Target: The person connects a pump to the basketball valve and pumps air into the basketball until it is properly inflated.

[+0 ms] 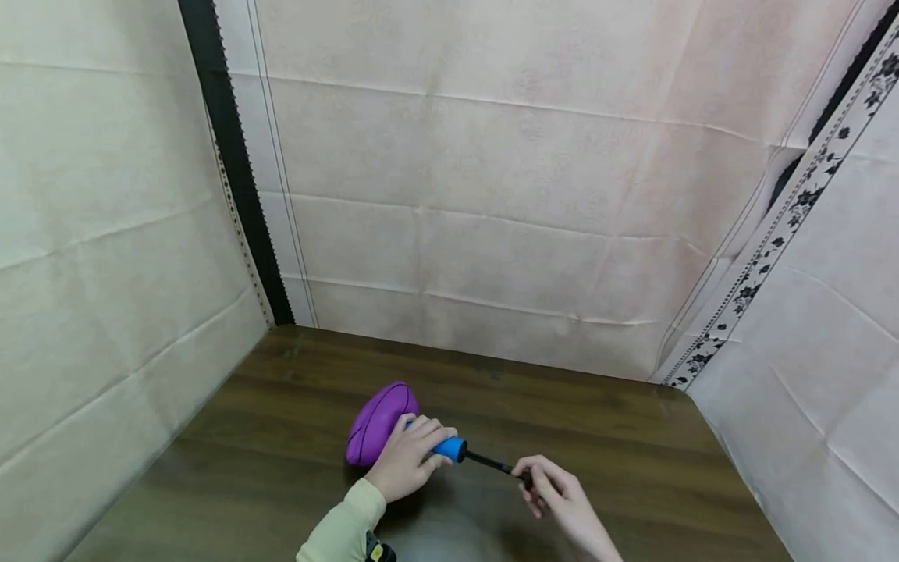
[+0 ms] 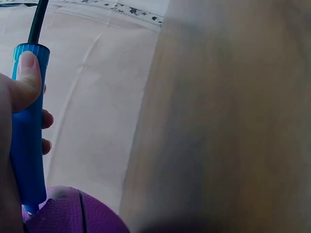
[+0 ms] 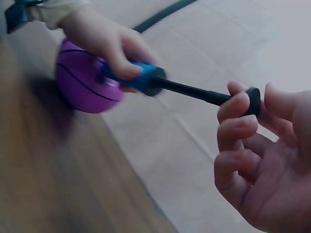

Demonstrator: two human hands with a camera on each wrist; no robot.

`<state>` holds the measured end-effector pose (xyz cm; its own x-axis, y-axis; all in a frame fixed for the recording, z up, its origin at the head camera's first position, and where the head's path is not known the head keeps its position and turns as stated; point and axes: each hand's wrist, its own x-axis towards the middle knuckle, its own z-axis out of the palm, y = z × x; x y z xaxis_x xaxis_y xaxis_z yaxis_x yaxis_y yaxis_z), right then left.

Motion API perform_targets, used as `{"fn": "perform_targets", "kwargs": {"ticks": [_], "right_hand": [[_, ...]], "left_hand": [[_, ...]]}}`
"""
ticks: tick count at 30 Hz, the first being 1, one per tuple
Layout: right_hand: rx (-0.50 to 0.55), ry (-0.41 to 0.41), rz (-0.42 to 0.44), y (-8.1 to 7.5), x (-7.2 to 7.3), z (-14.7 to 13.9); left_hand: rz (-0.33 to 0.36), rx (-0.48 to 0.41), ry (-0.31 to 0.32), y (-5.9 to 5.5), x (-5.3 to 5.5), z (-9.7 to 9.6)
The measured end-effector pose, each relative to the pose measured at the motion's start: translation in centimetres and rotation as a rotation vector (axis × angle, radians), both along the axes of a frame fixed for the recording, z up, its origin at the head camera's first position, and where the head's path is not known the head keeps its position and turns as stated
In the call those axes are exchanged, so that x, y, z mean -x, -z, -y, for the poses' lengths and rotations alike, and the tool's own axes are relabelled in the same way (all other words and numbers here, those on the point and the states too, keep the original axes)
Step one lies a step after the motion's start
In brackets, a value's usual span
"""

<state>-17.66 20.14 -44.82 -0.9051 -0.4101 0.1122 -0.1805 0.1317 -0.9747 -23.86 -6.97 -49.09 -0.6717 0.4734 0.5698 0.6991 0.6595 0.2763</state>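
Observation:
A blue ball pump (image 1: pixel 451 448) lies slanted between my two hands, joined at its narrow tip to a dented purple ball (image 1: pixel 379 425) with black seam lines. My left hand (image 1: pixel 410 460) grips the pump's barrel; in the left wrist view the thumb (image 2: pixel 29 80) lies along it near the top. Out of the barrel's other end extends a black rod (image 3: pixel 189 91). At the rod's far end, my right hand (image 1: pixel 558 496) holds the small black handle (image 3: pixel 253 101) between thumb and curled fingers. The left hand hides part of the barrel in the head view.
Below the hands is a brown wood-grain table (image 1: pixel 281 437). Pale creased cloth (image 1: pixel 456 195) hangs behind it and along both sides. A black strip (image 1: pixel 239 156) runs down the left corner, and a floral border (image 1: pixel 772 242) lines the right one.

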Motion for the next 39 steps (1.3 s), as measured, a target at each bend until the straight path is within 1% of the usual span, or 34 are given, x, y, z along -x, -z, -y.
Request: {"fn": "perform_targets", "kwargs": {"ticks": [2, 4, 6, 8, 10, 13, 15, 17, 20, 23, 27, 29, 31, 34, 35, 37, 39], "right_hand": [[0.043, -0.056, -0.030, -0.3, 0.1, -0.7], [0.094, -0.129, -0.078, 0.0, 0.4, -0.9], [0.130, -0.187, -0.106, 0.6, 0.9, -0.5], [0.145, -0.214, -0.100, 1.6, 1.4, 0.4], [0.139, -0.211, -0.055, 2.5, 1.8, 1.6], [0.146, -0.197, -0.039, 3.6, 2.2, 3.1], [0.147, -0.191, -0.040, 3.9, 2.3, 3.6], [0.120, -0.188, -0.042, 3.9, 2.4, 3.7], [0.053, -0.179, 0.014, 3.0, 2.2, 2.9], [0.010, -0.153, 0.063, 1.5, 1.7, 1.2], [0.021, -0.130, 0.096, -0.3, 1.1, -1.4], [0.050, -0.150, 0.098, -0.6, 1.1, -2.1], [0.090, -0.192, 0.098, -0.4, 1.4, -2.2], [0.132, -0.233, 0.083, 1.0, 2.1, -1.3], [0.140, -0.239, 0.073, 1.6, 2.3, -0.7], [0.134, -0.225, 0.069, 2.6, 2.6, 0.5], [0.142, -0.214, 0.060, 3.3, 2.8, 1.7]], "left_hand": [[0.016, -0.004, -0.008, -0.2, 0.1, 0.2], [0.026, 0.002, -0.010, -0.1, 0.1, 0.2], [0.025, 0.018, -0.011, 0.2, 0.0, 0.0], [0.008, 0.043, -0.015, 0.5, 0.0, -0.3], [-0.008, 0.074, -0.009, 0.8, -0.1, -0.8], [-0.017, 0.121, 0.014, 0.9, -0.2, -1.3], [-0.010, 0.138, 0.030, 1.0, -0.3, -1.5], [-0.007, 0.135, 0.043, 0.9, -0.4, -1.4], [-0.001, 0.103, 0.048, 0.9, -0.4, -1.2], [0.001, 0.046, 0.022, 0.7, -0.2, -0.8], [0.019, -0.046, -0.031, 0.1, 0.1, 0.0], [0.044, -0.060, -0.037, -0.3, 0.2, 0.1], [0.065, -0.034, -0.039, -0.3, 0.2, -0.1], [0.060, 0.034, -0.057, 0.1, -0.3, -1.1], [0.050, 0.053, -0.064, 0.4, -0.5, -1.4], [0.020, 0.087, -0.071, 0.7, -0.7, -2.0], [-0.003, 0.103, -0.062, 1.0, -0.8, -2.4]]}}
